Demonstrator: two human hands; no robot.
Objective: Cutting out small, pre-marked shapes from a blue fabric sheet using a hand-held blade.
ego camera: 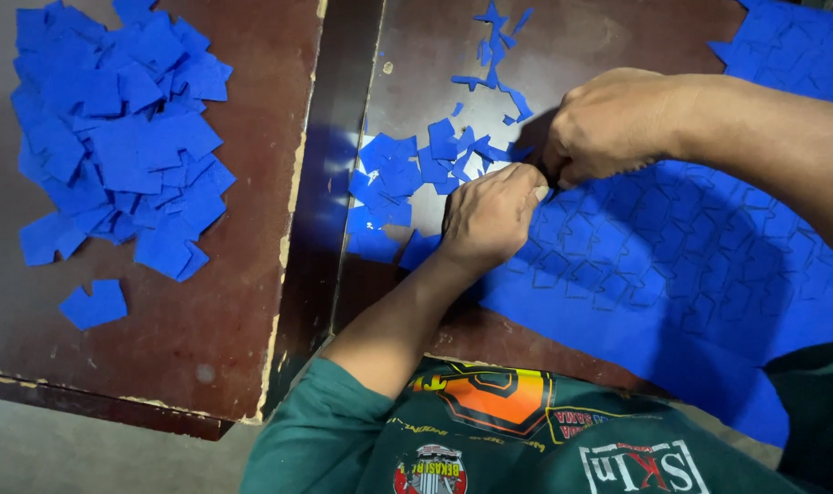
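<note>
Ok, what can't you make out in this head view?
- Fingertips of left hand and right hand: curled under, hidden where they meet on the blue sheet.
- Any tool: hidden by the hands.
- Sheet's right side: cut off by the frame edge.
- Blue pile: top cut off.

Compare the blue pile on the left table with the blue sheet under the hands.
The pile is loose, separate cut pieces heaped up; the sheet is one flat piece with outlined shapes still in it. The pile lies untouched; both hands work at the sheet's edge. Both are the same blue material.

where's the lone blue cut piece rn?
Head view, lower left: the lone blue piece lies by itself on the brown table, just below the big pile of blue pieces.
</note>
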